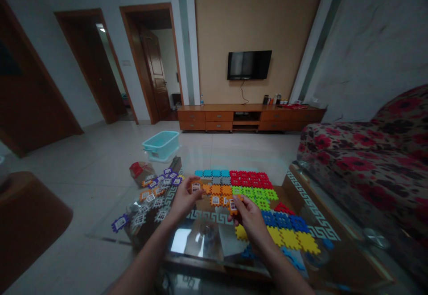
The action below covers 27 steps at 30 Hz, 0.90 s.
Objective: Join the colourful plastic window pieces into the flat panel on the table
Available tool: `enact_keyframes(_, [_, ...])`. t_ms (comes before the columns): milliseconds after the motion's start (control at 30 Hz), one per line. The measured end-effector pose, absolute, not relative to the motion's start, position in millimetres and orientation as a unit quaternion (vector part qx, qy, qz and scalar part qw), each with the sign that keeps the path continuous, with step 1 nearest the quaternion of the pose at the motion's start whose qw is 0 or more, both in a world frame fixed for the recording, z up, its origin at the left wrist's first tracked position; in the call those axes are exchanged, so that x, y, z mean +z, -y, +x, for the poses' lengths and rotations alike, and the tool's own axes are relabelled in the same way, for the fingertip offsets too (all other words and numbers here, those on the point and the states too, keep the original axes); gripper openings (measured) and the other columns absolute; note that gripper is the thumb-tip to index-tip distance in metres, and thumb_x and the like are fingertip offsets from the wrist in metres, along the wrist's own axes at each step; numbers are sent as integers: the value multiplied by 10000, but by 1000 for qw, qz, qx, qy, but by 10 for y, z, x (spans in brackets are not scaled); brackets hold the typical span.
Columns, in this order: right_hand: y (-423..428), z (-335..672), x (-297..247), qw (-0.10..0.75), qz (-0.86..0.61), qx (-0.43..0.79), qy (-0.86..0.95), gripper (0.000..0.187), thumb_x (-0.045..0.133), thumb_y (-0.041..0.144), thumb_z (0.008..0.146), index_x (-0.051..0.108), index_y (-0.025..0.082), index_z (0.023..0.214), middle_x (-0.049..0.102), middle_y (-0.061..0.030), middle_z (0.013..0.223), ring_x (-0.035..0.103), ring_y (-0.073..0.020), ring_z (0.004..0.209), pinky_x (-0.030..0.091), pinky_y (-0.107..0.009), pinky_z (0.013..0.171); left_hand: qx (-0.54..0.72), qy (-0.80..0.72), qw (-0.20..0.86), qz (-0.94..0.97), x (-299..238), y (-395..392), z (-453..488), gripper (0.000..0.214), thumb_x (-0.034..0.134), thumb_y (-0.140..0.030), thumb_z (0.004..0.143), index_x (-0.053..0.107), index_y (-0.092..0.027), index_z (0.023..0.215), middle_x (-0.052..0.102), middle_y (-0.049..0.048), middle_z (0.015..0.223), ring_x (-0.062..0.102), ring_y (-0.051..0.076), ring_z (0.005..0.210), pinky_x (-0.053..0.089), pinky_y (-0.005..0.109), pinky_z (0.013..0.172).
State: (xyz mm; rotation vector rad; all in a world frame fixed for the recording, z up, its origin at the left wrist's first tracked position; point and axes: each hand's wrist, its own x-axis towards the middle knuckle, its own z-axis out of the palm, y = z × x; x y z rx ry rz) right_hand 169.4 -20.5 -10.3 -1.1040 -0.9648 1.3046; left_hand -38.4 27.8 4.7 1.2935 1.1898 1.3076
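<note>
Holding an orange plastic interlocking tile with a white window pattern (232, 205), the right hand (246, 211) pinches narrowly above the glass-topped table (214, 217). The left hand (185, 195) pinches a second orange window tile (196, 187) beside the flat orange tile row (217, 190); contact with the row cannot be determined. Red interlocking plastic tiles (250, 179) lie beyond.

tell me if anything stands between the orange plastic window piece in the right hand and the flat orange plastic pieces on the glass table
Nothing visible does: the orange plastic window piece, in the grip of the right hand, overlaps the flat orange plastic pieces in this view; contact is unclear.
</note>
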Motion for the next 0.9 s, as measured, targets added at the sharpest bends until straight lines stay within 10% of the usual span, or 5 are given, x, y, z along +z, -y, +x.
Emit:
enact_keyframes(300, [165, 1825, -58, 561, -509, 500, 420, 443, 768, 537, 680, 613, 195, 915, 639, 8, 633, 544, -143, 503, 407, -252, 476, 511, -378, 684, 358, 83, -36, 47, 402, 728, -196, 793, 552, -169, 1154, 704, 121, 1033, 728, 219, 881, 594, 345, 793])
enact_keyframes(900, [167, 1830, -32, 555, -522, 519, 388, 477, 793, 566, 631, 688, 173, 879, 591, 17, 639, 500, -126, 551, 369, -242, 510, 474, -361, 754, 277, 242, 6, 41, 495, 467, -83, 901, 496, -172, 1387, 677, 121, 1181, 683, 172, 1002, 542, 374, 962])
